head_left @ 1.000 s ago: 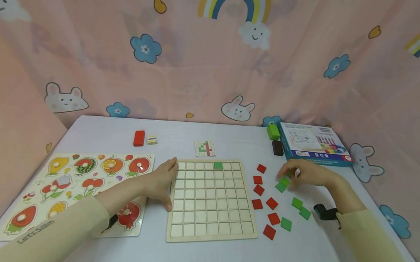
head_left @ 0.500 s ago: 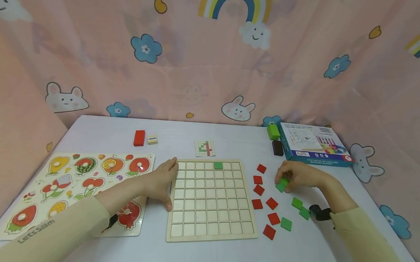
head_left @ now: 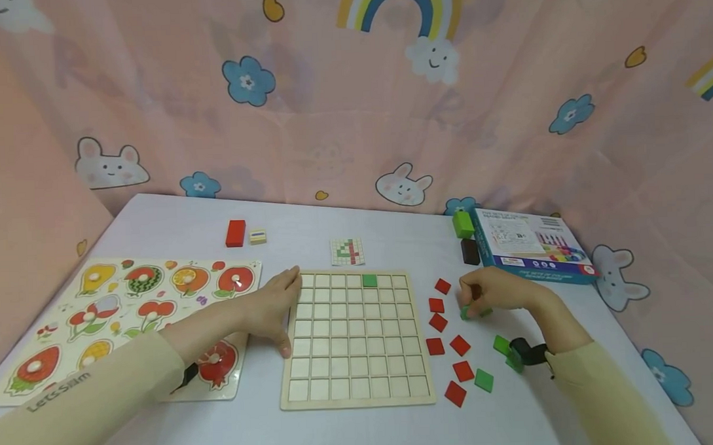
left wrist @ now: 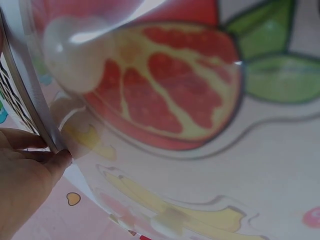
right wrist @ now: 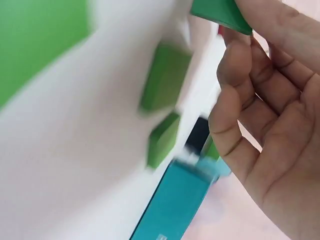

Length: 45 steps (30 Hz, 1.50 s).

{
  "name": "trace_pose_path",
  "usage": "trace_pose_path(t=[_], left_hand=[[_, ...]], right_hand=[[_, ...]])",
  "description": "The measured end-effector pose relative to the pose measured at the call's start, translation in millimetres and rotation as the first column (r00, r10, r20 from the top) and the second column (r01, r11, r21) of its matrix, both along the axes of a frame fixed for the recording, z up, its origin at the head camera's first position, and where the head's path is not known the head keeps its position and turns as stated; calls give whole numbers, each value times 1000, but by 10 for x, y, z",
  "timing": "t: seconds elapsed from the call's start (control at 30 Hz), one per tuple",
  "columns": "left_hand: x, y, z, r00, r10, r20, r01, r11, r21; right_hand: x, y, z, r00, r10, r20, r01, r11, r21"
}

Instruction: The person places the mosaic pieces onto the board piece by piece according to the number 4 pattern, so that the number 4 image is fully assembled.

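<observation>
My left hand (head_left: 268, 312) rests along the left edge of a wooden grid board (head_left: 363, 403), thumb and fingers spread. In the left wrist view its fingertips (left wrist: 62, 157) touch the board's rim. One green tile (head_left: 370, 281) sits in a top-row cell. To the right of the board my right hand (head_left: 503, 288) pinches a green square tile (right wrist: 220, 11) between thumb and fingers. Another green tile (head_left: 486, 311) lies partly hidden under that hand. Several red tiles (head_left: 460, 345) are scattered between board and hand; a further green tile (head_left: 484, 380) lies nearer the front.
A fruit puzzle board (head_left: 176, 281) lies under my left forearm. Behind the grid stand a small pattern card (head_left: 347, 252), a red block (head_left: 236, 233) and a small striped block (head_left: 257, 236). At the back right are a boxed set (head_left: 534, 246), a green block (head_left: 463, 224) and a dark block (head_left: 470, 251).
My right hand has come down onto the pair of green tiles, pinched one and shifted left toward the board with it. My left hand has stayed at the board's edge.
</observation>
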State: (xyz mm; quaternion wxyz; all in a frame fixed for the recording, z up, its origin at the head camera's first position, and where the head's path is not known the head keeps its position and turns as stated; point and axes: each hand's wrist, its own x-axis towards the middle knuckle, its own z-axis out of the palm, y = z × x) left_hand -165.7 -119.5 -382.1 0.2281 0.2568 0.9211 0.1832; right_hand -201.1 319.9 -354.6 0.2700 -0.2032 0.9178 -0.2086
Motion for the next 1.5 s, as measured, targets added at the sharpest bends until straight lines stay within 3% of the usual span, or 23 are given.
trace_pose_path(t=[0.3,0.53,0.8,1.03,1.5], left_hand=[[-19,-4,23,1000,0,-8,0,1000,-19],[-21,-11,26,1000,4,-10,-4,1000,-23],[-38,8,22,1000,-6,-6,6,999,-33],[-38,18,2,1000,0,-10,0,999,-33],[-8,-3,10,1000,-2,-8,1,1000,-23]], right_hand=[[-164,-524,-1,997,3,-80,-15,987,-159],[-223,-1021,-27,981,21,-192,-62,975,-213],[-241,-1458,-78,980,38,-196,-96,950,-296],[-215,-1699,-138,978,100,-185,-148,953,-264],[-180,-1804,-191,979,71,-189,-111,971,-211]])
